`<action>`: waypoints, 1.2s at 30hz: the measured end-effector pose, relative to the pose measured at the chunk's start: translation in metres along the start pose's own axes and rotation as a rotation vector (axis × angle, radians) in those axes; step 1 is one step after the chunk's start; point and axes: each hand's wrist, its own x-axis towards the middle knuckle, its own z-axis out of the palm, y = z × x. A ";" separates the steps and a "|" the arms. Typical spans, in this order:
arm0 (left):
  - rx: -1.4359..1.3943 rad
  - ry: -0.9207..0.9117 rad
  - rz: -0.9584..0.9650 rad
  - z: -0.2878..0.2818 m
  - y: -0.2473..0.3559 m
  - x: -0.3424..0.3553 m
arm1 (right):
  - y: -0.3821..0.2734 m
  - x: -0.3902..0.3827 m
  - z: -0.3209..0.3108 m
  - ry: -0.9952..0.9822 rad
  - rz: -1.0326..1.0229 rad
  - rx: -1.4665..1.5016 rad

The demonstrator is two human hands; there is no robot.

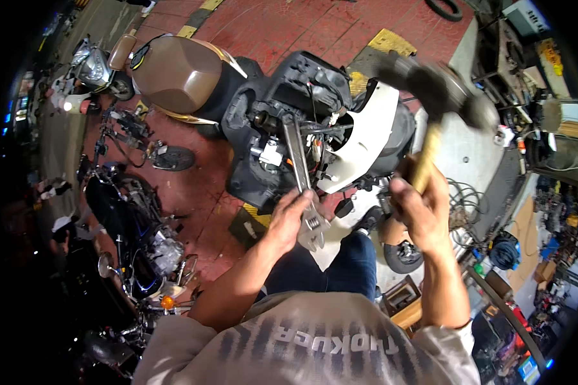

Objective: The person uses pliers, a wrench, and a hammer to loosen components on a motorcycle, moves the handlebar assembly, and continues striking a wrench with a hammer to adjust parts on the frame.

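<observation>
My left hand (288, 221) is closed round an adjustable wrench (297, 154), near its jaw end. The jaws point toward me, and the handle's far end reaches into the opened front of a scooter (250, 160). In my right hand (424, 208) is a hammer (424, 160), gripped by its yellowish handle. Its dark head (440, 90) is raised at the right and smeared by motion. Exposed wires and a white part (271, 154) show around the wrench. A white body panel (369, 135) lies to the right of the wrench. What the wrench's far end touches cannot be made out.
The scooter's brown seat (176, 74) extends to the far left. A dark motorcycle (131, 224) stands at the left on red paving (205, 192). Coiled cable (465, 202) lies at the right, beside crowded shelves (559, 212). A wooden box (403, 301) sits near my right arm.
</observation>
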 end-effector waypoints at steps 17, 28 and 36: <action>0.304 0.059 -0.022 0.020 -0.260 0.062 | 0.440 -0.162 -0.279 0.640 0.830 0.550; 0.184 0.062 0.336 0.055 -0.239 0.061 | 0.437 -0.118 -0.278 0.260 0.927 0.549; -0.045 0.110 0.176 0.092 -0.213 0.072 | 0.372 -0.057 -0.237 0.279 0.930 0.226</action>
